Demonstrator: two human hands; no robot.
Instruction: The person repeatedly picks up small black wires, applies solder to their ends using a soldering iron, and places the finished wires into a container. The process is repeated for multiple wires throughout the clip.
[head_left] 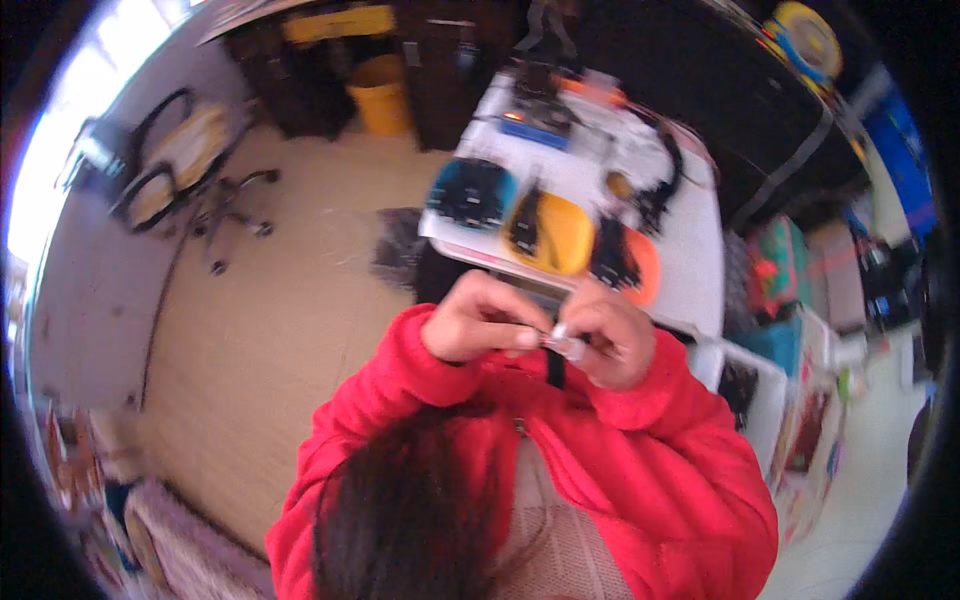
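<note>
My left hand point(482, 322) and my right hand point(618, 340) come together in front of my chest, fingers closed in a pinch. Between their fingertips is a small whitish piece point(570, 348) with a reddish bit at its left end; its exact kind is too blurred to make out. Just beyond the hands, along the near edge of a white table point(690, 265), stand a teal tray point(510, 188), a yellow tray point(570, 235) and an orange tray point(646, 264). Dark slender parts lie in all three.
A blue-based device point(535, 130) stands at the table's far end, with black cables point(660, 180) to its right. An open white box point(765, 385) is at my right. Farther left are an office chair point(190, 150) and a yellow bin point(382, 100).
</note>
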